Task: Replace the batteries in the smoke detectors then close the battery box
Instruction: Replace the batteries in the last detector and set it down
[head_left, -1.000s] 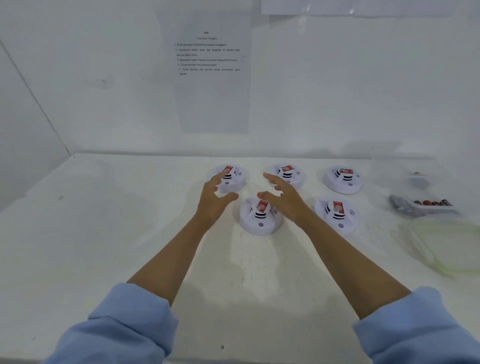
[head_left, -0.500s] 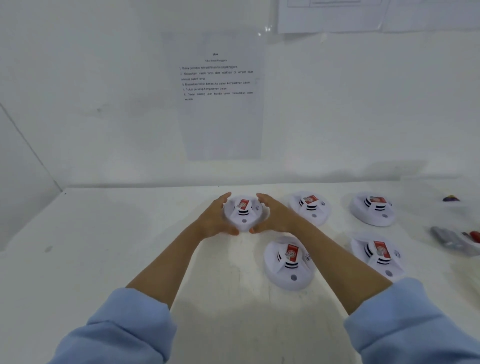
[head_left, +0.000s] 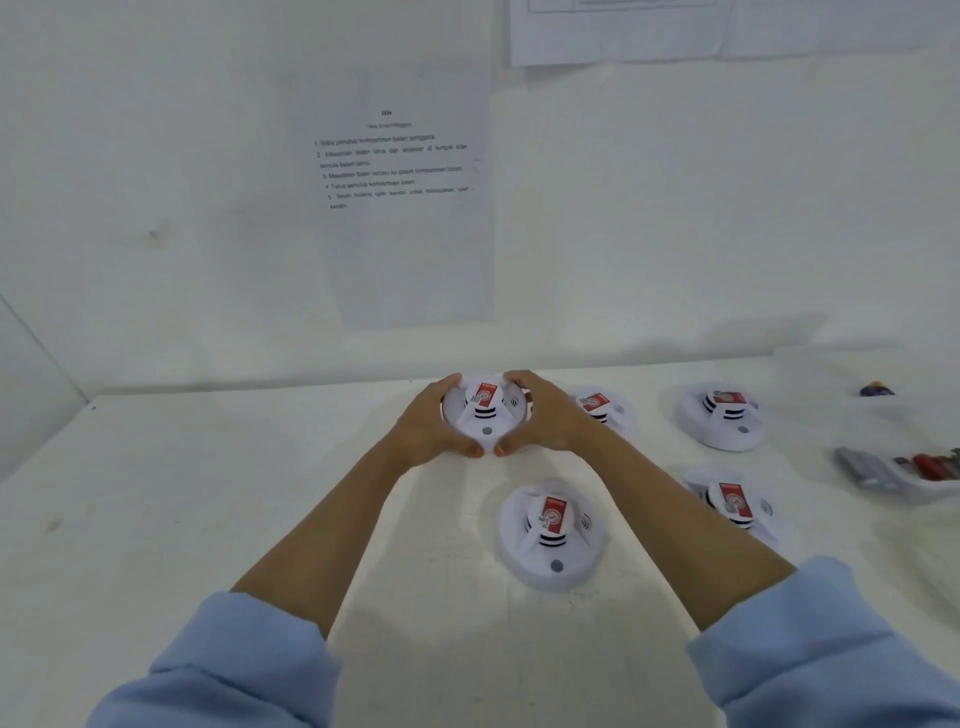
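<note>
Several round white smoke detectors with red labels lie on the white table (head_left: 208, 519). My left hand (head_left: 434, 423) and my right hand (head_left: 540, 418) grip the back-left smoke detector (head_left: 483, 410) from both sides, fingers curled round its rim and thumbs meeting at its near edge. It seems tilted towards me. Another detector (head_left: 550, 535) lies nearer to me, and others lie to the right at the second back detector (head_left: 605, 408), the far-right back detector (head_left: 722, 415) and the front-right detector (head_left: 735, 506). The battery box (head_left: 883, 475) with grey and red batteries sits at the right edge.
A printed instruction sheet (head_left: 405, 197) hangs on the wall behind the table. A small dark object (head_left: 877, 389) lies at the back right. The left half of the table holds nothing but a few marks.
My hands moved from hovering above the detectors to the back-left one and closed round it. The view has tilted up and shifted left.
</note>
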